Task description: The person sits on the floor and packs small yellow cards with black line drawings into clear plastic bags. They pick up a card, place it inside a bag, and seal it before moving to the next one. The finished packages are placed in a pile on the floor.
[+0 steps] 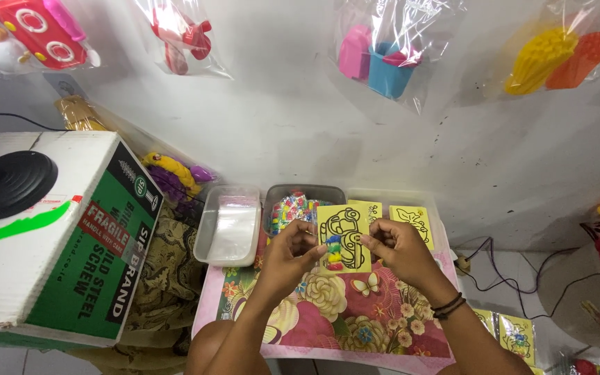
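A white-and-green corrugated cardboard box (50, 236) sits at nine o'clock beside a flower-patterned pink tabletop (342, 319). At twelve o'clock, a clear plastic tray of transparent sleeves (229, 223) adjoins a grey tub of multicoloured packets (293, 208). At centre, the left hand (287, 255) and right hand (396, 248) pinch a yellow card with a black-outlined car drawing (342, 232) between them, apparently with small coloured tubes against its lower edge.

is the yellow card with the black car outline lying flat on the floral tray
No, both hands, left hand and right hand, hold the yellow card up above the floral tray.
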